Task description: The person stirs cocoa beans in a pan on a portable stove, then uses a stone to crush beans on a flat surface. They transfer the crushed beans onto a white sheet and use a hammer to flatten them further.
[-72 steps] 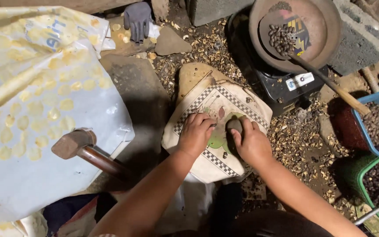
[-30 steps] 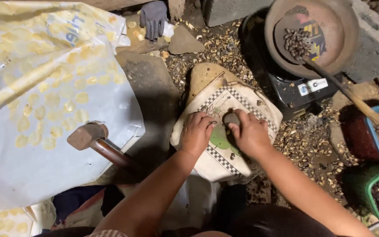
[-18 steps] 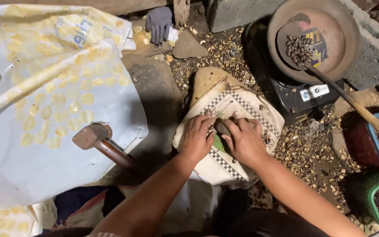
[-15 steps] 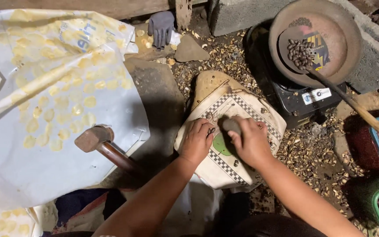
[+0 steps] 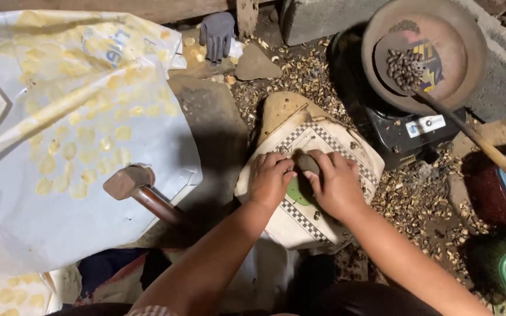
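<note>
Stone (image 5: 307,163), small, dark and rounded, sits between the two hands on a patterned cloth pad (image 5: 346,153) with a checkered border and a green patch. Right hand (image 5: 336,186) covers the stone from its right side, fingers curled over and closed on it. Left hand (image 5: 270,180) lies flat on the pad just beside it, fingertips touching the stone's left edge; whether it grips cannot be told. Under the pad's far end, beyond the fingertips, a tan slab (image 5: 280,107) shows. Broken shells (image 5: 415,199) litter the ground to the right of the right hand and beyond both hands. Further right and ahead stands a round brown pan (image 5: 461,55) on a black base, holding dark seeds and a wooden-handled scoop (image 5: 468,133). Well to the left of the left hand, a wooden mallet (image 5: 129,182) rests on a white and yellow plastic sheet (image 5: 60,111). Far ahead lies a grey glove (image 5: 218,33).
</note>
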